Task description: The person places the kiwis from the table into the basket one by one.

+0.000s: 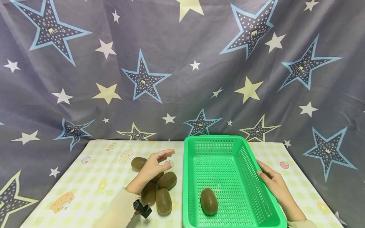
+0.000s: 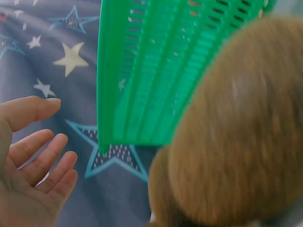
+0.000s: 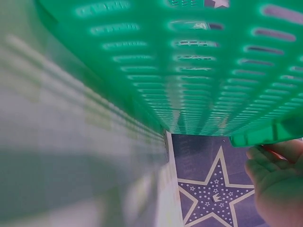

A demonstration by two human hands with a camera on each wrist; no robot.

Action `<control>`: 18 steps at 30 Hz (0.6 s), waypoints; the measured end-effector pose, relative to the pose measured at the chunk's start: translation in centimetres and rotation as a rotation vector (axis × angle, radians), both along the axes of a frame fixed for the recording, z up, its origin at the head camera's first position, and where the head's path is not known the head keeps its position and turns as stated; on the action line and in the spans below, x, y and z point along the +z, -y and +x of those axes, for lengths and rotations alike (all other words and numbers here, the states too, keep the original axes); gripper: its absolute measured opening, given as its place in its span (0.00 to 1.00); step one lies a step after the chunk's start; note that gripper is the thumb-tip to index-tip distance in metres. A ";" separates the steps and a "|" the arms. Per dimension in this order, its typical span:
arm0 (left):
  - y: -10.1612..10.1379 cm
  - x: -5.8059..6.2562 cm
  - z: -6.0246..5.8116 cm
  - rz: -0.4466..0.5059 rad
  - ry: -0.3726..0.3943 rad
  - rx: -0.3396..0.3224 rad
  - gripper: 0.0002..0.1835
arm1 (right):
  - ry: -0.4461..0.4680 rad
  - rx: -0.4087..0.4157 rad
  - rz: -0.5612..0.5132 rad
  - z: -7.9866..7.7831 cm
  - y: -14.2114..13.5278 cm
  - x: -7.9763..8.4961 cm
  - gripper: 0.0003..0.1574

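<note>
A green plastic basket [image 1: 188,183] stands on the table with one brown kiwi [image 1: 209,201] inside, towards its near left. To the left of the basket, several more kiwis [image 1: 163,201] lie grouped on the tablecloth. My left hand [image 1: 152,167] hovers over that group, fingers spread and thumb apart, with nothing in it. In the left wrist view a kiwi [image 2: 241,127] looms large and blurred beside the hand. At the basket's right side my right hand [image 1: 272,182] holds the rim, its fingers [image 3: 260,165] bent at the lip in the right wrist view.
A checked cloth with cartoon prints covers the table [image 1: 97,177]. Behind it hangs a dark grey curtain [image 1: 176,76] patterned with stars. A small black device [image 1: 142,209] is strapped to the left wrist.
</note>
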State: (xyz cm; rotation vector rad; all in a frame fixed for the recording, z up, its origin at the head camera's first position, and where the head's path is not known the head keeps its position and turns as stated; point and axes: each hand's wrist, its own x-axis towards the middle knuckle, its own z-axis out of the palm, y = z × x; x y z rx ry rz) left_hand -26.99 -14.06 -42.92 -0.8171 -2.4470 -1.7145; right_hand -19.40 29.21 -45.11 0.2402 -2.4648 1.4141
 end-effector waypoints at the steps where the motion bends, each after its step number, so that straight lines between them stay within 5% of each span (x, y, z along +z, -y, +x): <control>1: 0.4 0.0 0.0 -0.004 0.001 0.010 0.25 | 0.002 0.000 0.001 0.0 0.0 0.0 0.30; 12: 3.9 -0.6 -0.2 -0.009 -0.007 0.107 0.26 | -0.005 0.002 -0.010 0.1 -0.1 0.1 0.30; 18: 4.7 0.6 1.2 -0.051 0.037 0.181 0.25 | 0.000 0.006 -0.008 0.2 -0.1 0.0 0.30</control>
